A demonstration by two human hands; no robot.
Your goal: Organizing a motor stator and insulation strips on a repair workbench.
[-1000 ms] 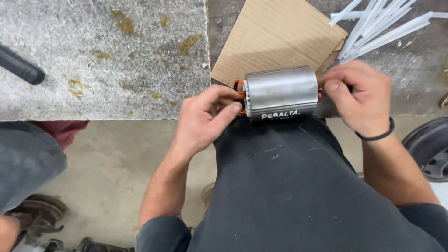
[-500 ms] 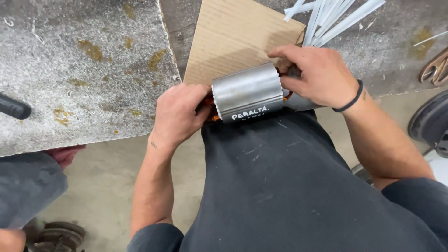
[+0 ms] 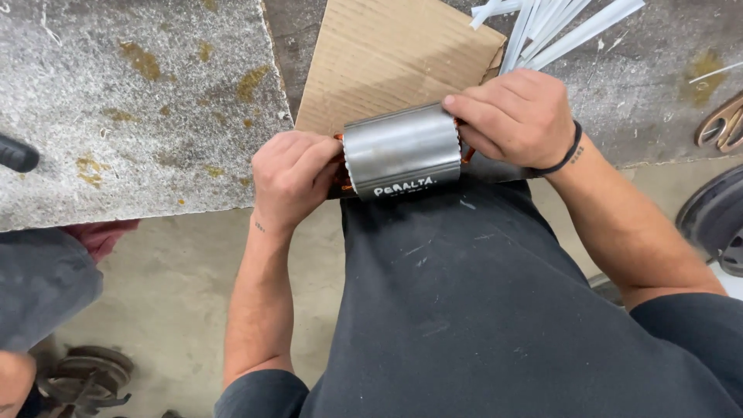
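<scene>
- left hand [image 3: 290, 179] gripping left end of stator [image 3: 402, 149], fingers curled over copper windings
- right hand [image 3: 512, 116] clamped on right end, fingers over the top; black band on wrist
- stator lies on its side at bench [image 3: 155, 101] edge, against the person's dark apron
- cardboard [image 3: 395, 58] under/behind it
- white strips [image 3: 557, 31] just beyond right hand
- scissors [image 3: 720, 124] far right

The cylinder [image 3: 402, 149] is bare metal, brushed grey with a dull sheen and fine ribs along its surface; copper-coloured windings [image 3: 340, 176] show glossy at its nine o'clock end. Behind it at twelve o'clock lies matt brown corrugated cardboard [image 3: 387, 62]. The table [image 3: 139, 101] is rough, speckled grey stone or concrete with yellowish stains. The strips [image 3: 557, 35] at one o'clock look like smooth white plastic.
</scene>
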